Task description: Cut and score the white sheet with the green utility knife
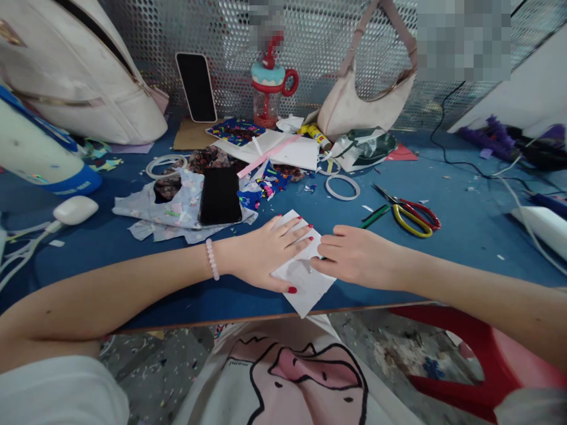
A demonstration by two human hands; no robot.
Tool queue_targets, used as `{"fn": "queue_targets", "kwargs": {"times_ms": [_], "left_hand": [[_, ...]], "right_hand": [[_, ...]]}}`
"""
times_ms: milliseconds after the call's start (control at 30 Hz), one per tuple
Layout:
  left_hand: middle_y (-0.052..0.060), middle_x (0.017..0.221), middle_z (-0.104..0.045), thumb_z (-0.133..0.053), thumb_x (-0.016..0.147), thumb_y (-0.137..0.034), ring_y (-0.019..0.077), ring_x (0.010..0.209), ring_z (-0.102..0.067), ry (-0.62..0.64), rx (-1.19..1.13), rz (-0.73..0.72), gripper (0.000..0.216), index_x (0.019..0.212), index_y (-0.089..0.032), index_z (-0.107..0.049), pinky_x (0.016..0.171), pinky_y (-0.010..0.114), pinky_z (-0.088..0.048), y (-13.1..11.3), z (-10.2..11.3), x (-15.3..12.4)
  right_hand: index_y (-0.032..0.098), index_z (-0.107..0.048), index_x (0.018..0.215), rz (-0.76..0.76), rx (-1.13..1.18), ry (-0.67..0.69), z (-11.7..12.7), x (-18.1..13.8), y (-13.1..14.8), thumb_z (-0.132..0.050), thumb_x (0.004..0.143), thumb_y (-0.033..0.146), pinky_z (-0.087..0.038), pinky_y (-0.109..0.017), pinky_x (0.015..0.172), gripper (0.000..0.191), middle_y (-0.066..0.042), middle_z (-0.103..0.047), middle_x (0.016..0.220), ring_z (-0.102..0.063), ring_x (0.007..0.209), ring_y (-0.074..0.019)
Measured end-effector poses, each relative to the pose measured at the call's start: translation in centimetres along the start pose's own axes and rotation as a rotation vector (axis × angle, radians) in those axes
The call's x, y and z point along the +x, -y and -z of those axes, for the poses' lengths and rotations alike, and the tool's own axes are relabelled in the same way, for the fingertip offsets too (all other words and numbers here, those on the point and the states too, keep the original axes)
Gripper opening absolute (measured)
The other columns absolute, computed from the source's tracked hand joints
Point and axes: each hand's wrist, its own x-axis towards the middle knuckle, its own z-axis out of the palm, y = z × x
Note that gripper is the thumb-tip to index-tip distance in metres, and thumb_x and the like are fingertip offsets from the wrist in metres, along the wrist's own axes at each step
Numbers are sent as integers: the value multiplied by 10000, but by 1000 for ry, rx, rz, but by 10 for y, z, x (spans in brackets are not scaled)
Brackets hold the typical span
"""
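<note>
The white paper (305, 298) lay aslant on the blue bench (469, 242), in front of the person, with one corner reaching the near edge. The left hand (261, 254) rested across its left part, palm down and fingers spread, the thumb apart toward the near side. The right hand (361, 257) was at the right side of the paper, its fingers curled in toward the palm; whether they pinched the paper or something small could not be told, since the fingertips were tucked out of sight.

The paper looked very light and fairly thin, stiff enough to lie nearly flat yet likely to crease or tear under a hard tug. On that smooth-looking surface it would probably have slipped at a slight push, so a broad, gentle press near the middle seemed the surest way to steady it. For lifting, the near corner looked the easiest place to take hold, between thumb and fingertip, as it was uncovered and at the edge.

To the right, a little farther off, lay scissors (396, 202) and a slim green item (375, 216); a black phone (220, 198) lay far left of the paper.
</note>
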Motion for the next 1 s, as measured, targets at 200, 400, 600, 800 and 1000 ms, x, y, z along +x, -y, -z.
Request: {"fn": "queue_targets", "kwargs": {"times_ms": [200,400,600,800,1000], "left_hand": [[234,1529,-223,-419,831,-686,413,1419,-166,-50,-15,-11,898,1452,-48,-297,1090,561,-200,1,-3,-1],[246,1527,-216,-430,834,-679,422,1412,-180,-57,-23,-14,900,1449,-36,-297,1087,575,-198,2,-3,-1],[244,1533,-197,-433,835,-673,413,1418,-167,-58,-26,-7,889,1452,-48,-290,1098,569,-176,1,-3,-1],[241,1535,-194,-464,831,-650,407,1420,-169,-39,-34,10,885,1456,-50,-284,1102,572,-171,0,0,-1],[248,1529,-202,-463,827,-661,386,1426,-170,-5,-34,10,894,1453,-46,-291,1112,540,-171,-1,5,-1]], "right_hand": [[173,-600,850,-34,39,0,-1,-6,-1,-485,889,97,-196,-312,613,143,-23,-572,694,-475,665,-161],[170,-593,842,-48,60,16,1,-8,-1,-489,884,86,-194,-309,612,141,-26,-566,692,-472,667,-163],[177,-602,904,-70,64,33,-1,-13,0,-485,899,111,-195,-317,613,134,-31,-559,709,-466,675,-165],[174,-614,956,-86,79,22,-1,-20,-2,-482,895,106,-202,-314,615,161,-28,-558,704,-462,681,-165],[170,-623,942,-117,88,33,1,-24,-1,-496,879,93,-203,-310,612,161,-30,-567,698,-468,680,-166]]}}
